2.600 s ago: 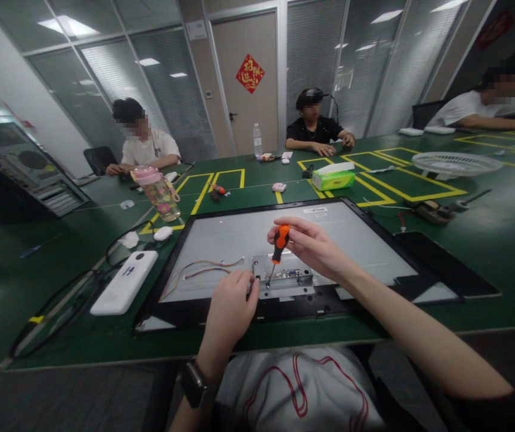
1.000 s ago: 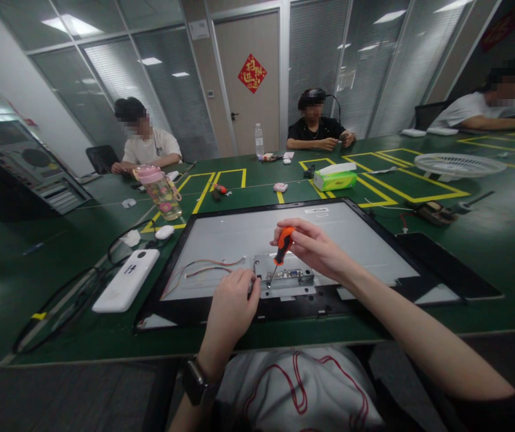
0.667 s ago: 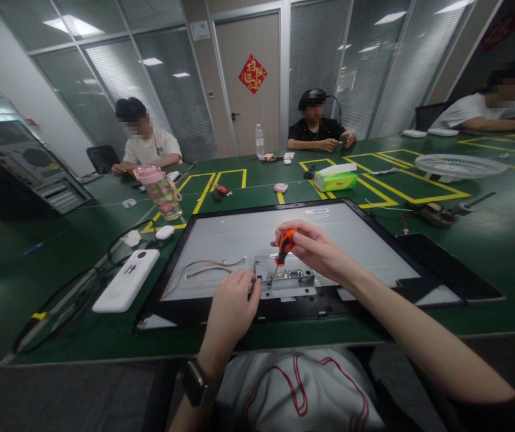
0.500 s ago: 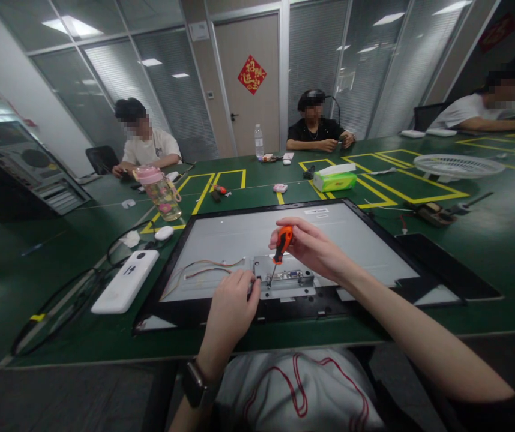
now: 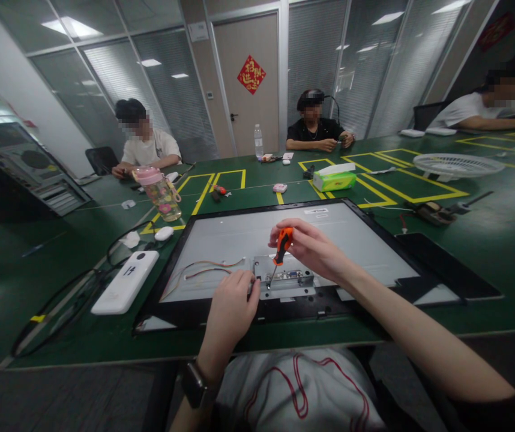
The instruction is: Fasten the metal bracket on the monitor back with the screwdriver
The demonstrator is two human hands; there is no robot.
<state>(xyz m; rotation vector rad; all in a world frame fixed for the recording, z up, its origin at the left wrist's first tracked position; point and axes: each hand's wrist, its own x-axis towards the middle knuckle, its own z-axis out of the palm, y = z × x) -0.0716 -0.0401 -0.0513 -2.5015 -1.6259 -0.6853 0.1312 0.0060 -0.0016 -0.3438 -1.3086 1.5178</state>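
A flat display panel (image 5: 239, 240) with a black frame lies on the green table, its grey back facing up. Near its front edge sits a metal bracket (image 5: 305, 281) with ports. My right hand (image 5: 307, 243) holds an orange and black screwdriver (image 5: 284, 241), tilted, its tip down at the bracket's left front part. My left hand (image 5: 236, 297) rests at the bracket's left end, fingers curled; whether something small is between them is hidden. Thin cables (image 5: 203, 264) lie on the panel to the left.
Left of the panel are a white power bank (image 5: 126, 282), black cables (image 5: 66, 300), a white case (image 5: 164, 233) and a pink-lidded bottle (image 5: 161, 195). Behind it stands a green tissue box (image 5: 335, 179). A black slab (image 5: 446, 267) lies right. Three people sit across the table.
The fingers of my right hand have shifted slightly around the screwdriver handle. My left hand stays at the bracket's left end.
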